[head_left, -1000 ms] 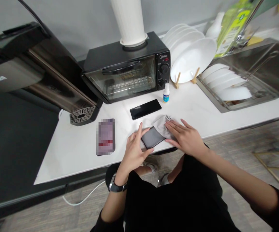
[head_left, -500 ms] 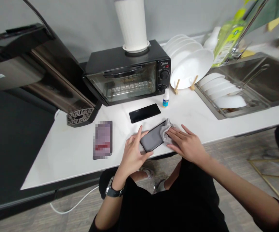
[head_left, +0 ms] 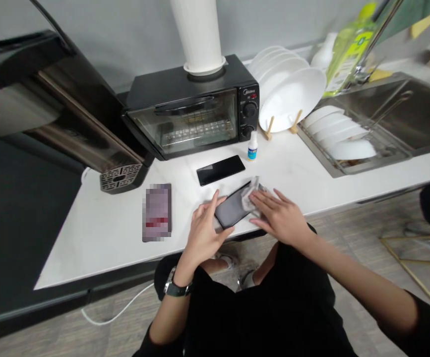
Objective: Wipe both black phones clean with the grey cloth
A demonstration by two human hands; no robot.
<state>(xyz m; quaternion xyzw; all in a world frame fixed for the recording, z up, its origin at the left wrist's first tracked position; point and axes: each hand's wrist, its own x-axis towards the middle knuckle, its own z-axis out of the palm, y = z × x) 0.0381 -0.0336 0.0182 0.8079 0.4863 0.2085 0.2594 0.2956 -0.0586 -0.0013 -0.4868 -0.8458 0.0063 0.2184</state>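
A dark smartphone (head_left: 231, 207) with a greyish screen lies slanted near the counter's front edge. My left hand (head_left: 205, 225) grips its left end, thumb on the near side and fingers on the far side. With fingers pressed down, my right hand (head_left: 279, 215) holds a crumpled grey cloth (head_left: 250, 195) against the phone's right end, covering that part. Just behind lies a second black phone (head_left: 220, 170), face up. A small white spray bottle (head_left: 252, 147) with a blue label stands upright beyond it. Left of my left hand is a flat purplish item (head_left: 157, 210), its face pixelated.
A black toaster oven (head_left: 192, 116) with a white pot (head_left: 198, 37) on top stands against the wall. To its right are white plates (head_left: 292, 101) in a rack and a sink (head_left: 389, 129) with bowls. A tall dark machine (head_left: 88, 119) borders the white counter (head_left: 99, 238) at left.
My right hand and the cloth have slid slightly left over the phone's screen. My left hand keeps its grip on the phone. The whole view has shifted a little.
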